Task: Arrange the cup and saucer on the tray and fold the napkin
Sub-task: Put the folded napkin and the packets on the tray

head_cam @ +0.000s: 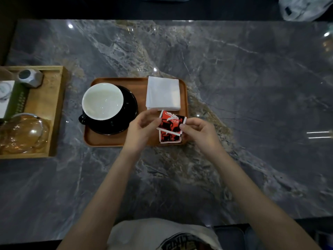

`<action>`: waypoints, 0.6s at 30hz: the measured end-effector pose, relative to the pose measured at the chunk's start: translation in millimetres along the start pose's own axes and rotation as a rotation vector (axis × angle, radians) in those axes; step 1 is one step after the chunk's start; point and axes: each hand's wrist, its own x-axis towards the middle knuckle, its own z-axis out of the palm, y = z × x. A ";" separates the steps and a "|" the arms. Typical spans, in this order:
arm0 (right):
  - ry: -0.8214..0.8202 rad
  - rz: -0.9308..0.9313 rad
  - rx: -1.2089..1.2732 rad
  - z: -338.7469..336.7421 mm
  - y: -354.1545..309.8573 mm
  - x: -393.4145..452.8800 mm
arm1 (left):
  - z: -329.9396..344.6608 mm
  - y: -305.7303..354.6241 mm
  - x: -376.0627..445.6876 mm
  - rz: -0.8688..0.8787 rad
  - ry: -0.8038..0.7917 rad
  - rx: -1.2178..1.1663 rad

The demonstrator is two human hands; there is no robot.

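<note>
A brown wooden tray [115, 141] lies in the middle of the marble table. On its left half stands a black cup with a white inside [102, 101] on a black saucer [129, 109]. A folded white napkin [163, 92] lies on the tray's far right part. Just in front of the napkin, my left hand [142, 127] and my right hand [196, 130] pinch a red and black sugar packet [171, 122] from either side, above the tray's near right corner. A second like packet [169, 138] lies flat on the tray beneath it.
A lighter wooden box tray [54, 112] at the left table edge holds a glass teapot [23, 132], a grey faceted jar [30, 77] and a card. A white bag [302, 8] sits beyond the far right corner. The table's near edge runs by my lap.
</note>
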 end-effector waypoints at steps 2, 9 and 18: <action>0.011 0.013 -0.142 -6.3 1.9 5.2 | -5.6 -3.4 6.0 -0.018 -0.051 0.144; 0.059 -0.005 -0.466 -7.0 17.7 13.0 | -3.9 -25.7 11.9 -0.045 -0.074 0.480; 0.091 -0.179 -0.986 2.4 21.6 9.8 | -1.4 -31.6 18.1 0.029 0.000 0.783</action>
